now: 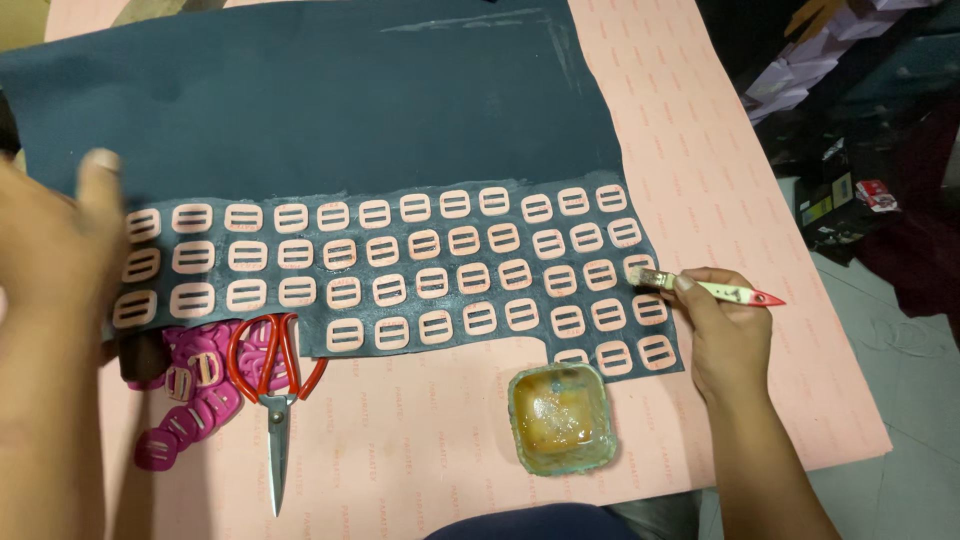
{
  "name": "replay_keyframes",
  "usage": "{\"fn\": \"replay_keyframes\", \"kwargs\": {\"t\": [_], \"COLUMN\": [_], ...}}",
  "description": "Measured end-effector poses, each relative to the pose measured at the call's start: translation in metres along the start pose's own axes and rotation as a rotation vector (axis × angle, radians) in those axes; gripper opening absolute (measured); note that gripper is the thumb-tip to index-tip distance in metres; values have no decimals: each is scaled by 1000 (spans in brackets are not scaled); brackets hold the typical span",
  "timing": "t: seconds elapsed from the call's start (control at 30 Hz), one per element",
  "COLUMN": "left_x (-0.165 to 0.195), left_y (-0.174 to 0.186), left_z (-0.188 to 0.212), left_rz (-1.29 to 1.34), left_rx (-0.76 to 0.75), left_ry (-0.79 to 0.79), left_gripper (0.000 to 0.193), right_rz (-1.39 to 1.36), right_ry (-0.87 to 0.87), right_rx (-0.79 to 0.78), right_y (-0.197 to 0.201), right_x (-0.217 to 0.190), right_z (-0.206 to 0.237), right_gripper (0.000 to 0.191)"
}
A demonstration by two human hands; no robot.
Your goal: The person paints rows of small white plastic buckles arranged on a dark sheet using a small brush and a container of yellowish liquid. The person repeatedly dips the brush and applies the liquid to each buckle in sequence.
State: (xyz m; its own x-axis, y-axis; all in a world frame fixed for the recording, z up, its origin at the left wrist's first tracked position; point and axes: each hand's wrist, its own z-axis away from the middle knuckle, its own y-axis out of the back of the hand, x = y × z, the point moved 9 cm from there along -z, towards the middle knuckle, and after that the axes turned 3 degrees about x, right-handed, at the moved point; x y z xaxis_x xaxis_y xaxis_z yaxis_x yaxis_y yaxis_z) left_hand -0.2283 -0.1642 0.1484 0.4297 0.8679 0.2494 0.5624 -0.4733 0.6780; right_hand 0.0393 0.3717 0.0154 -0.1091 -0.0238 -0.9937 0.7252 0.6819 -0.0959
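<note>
A dark blue sheet [330, 110] lies on pink paper [700, 170]. Its near part carries rows of several pink slotted buckle pieces [430, 285]. My right hand [725, 335] grips a small brush [700, 287] with a white and red handle, and its bristles touch a piece at the sheet's right edge. My left hand [50, 245] is raised and blurred at the left edge, its fingers apart, resting near the sheet's left end and holding nothing.
A square container of yellowish glue [560, 417] stands near the front. Red-handled scissors [272, 385] lie at the left beside a pile of magenta buckle pieces [190, 405]. Boxes and clutter [840, 190] sit on the floor at the right.
</note>
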Motion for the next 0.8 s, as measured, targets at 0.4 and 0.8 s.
{"fn": "replay_keyframes", "kwargs": {"t": [0.4, 0.8], "left_x": [257, 252], "left_y": [-53, -67], "left_z": [216, 195], "left_rz": [837, 1124], "left_rx": [-802, -444], "left_ry": [-99, -33], "left_gripper": [125, 106], "right_rz": [-9, 532], "right_ry": [-20, 383], "right_rx": [138, -565], "right_y": [36, -81], "right_x": [-4, -94], "right_z": [43, 117], "right_gripper": [23, 21]}}
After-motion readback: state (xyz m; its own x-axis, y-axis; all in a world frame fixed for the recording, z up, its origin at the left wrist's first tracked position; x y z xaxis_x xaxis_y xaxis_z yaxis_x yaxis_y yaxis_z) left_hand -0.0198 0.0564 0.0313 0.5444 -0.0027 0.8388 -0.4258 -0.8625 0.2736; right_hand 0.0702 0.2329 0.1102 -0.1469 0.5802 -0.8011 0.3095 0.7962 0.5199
